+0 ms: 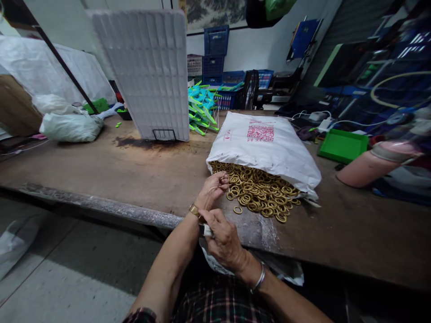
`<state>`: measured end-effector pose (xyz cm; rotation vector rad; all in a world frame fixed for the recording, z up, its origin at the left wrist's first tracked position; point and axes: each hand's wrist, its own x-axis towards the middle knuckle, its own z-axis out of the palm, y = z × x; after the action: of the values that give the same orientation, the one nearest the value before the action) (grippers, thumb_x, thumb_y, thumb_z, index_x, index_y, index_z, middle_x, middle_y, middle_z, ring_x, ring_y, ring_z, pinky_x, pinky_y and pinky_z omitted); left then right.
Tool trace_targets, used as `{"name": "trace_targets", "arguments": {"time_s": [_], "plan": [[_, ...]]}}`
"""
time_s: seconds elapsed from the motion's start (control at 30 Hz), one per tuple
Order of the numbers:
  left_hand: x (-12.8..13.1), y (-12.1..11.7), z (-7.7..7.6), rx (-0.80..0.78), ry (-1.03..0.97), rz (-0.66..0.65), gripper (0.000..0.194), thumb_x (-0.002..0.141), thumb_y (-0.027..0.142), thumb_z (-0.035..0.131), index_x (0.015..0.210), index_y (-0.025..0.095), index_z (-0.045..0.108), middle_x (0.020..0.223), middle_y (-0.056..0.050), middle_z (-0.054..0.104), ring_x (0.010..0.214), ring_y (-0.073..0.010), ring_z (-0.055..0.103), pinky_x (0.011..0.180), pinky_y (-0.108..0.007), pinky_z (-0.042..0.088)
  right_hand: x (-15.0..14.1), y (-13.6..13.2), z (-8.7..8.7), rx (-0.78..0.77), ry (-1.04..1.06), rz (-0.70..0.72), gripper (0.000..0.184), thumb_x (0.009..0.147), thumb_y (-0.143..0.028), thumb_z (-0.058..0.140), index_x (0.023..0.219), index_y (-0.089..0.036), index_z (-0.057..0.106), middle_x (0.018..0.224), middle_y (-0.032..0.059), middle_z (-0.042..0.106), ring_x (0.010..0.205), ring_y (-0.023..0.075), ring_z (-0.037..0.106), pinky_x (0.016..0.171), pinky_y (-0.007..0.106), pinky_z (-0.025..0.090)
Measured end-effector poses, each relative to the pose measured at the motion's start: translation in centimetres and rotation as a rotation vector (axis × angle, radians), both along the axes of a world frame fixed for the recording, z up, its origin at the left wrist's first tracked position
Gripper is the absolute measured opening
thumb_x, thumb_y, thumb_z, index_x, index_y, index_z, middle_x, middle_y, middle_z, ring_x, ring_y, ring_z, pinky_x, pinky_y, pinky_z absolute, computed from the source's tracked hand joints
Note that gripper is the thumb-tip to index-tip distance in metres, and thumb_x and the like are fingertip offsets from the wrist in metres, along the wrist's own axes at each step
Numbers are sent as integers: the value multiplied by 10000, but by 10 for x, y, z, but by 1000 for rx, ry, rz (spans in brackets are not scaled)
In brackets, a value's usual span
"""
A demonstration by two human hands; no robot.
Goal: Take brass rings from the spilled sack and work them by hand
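Observation:
My left hand [215,186] is curled closed at the near edge of a spread of brass-coloured rings [256,190]. Whatever its fingers hold, if anything, is hidden. A gold-coloured watch [194,210] circles that wrist. Just below, my right hand [224,240] is closed around a small white and black object [206,230], whose kind I cannot make out. Its index finger reaches to the watch. The rings spill onto the table from the mouth of a white woven sack [252,139] lying on its side. One loose ring [237,210] lies apart from the pile.
On the brown table [161,179], a white ribbed panel [144,76] stands upright, with green and blue plastic pieces [204,107] behind it. To the right are a green tray [343,146] and a pink bottle [370,166]. A tied plastic bag [72,125] sits far left.

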<state>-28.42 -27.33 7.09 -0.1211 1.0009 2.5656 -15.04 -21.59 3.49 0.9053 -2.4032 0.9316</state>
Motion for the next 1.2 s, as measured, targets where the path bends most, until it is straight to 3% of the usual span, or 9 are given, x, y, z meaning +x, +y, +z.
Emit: {"name": "trace_targets", "arguments": {"time_s": [0.2,0.43,0.8,1.0,1.1,1.2], "plan": [[2,-7,7,156,-144,46,186,790,-3,439,658,126,422,566,47,383,374,0,296,321,-97,161,5,-2,-2,-90,3,-65,462,687,-38,405,1123,-180,466,1010,92,534,925,203,529,726,320,493],[1,-6,1,224,-231,131,232,802,7,386,612,141,392,503,72,292,341,-11,250,308,-107,156,9,-7,-2,-149,-56,-38,449,637,-26,397,1055,-176,468,968,86,532,897,205,519,755,334,479],[11,-9,7,246,-276,336,276,830,36,357,580,153,356,485,77,278,332,-6,239,316,-112,159,17,-4,-4,-179,-151,116,444,621,-29,386,1030,-179,472,933,75,533,862,189,526,741,318,484],[12,-15,9,238,-283,298,245,794,-16,367,609,143,387,508,69,316,349,-6,286,327,-109,190,8,4,-7,-247,-118,212,436,645,-20,408,1036,-186,509,936,61,552,872,166,535,756,279,474],[17,-25,3,214,-264,276,222,727,-79,373,677,128,438,565,42,411,401,-8,383,348,-88,235,-3,23,-15,-251,-74,94,388,687,-24,419,1022,-186,529,937,62,571,882,165,538,767,277,459],[29,-38,-11,169,-255,253,327,606,-137,351,758,128,469,648,10,490,480,-31,471,372,-84,289,-17,57,-26,-145,-113,-228,304,740,-58,432,993,-187,541,920,64,578,871,180,537,774,299,438]]}}
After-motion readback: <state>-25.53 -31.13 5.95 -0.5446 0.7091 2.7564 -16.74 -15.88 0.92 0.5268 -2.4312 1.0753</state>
